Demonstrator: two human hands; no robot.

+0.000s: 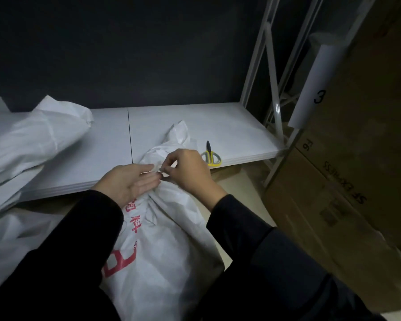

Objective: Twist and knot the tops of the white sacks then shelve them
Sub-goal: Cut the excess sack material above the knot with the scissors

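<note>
The only camera rides on my head, wide-angled, facing forward and down. It sits close above my left hand (127, 181) and right hand (190, 172) at the white sack (167, 251), my sleeves (79, 251) filling the lower frame. Beyond them it reaches the shelf (229, 126), whose posts (257, 61) lean in the wide lens, and the dark wall (125, 54); cardboard boxes (357, 170) crowd its right edge.

Dim room: dark wall (125, 54) behind white shelf (218, 126), cardboard boxes (357, 158) right

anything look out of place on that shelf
Yellow-handled scissors lie loose near the front edge of the shelf, beside the sack being tied; a stray tool where sacks should go.
</note>
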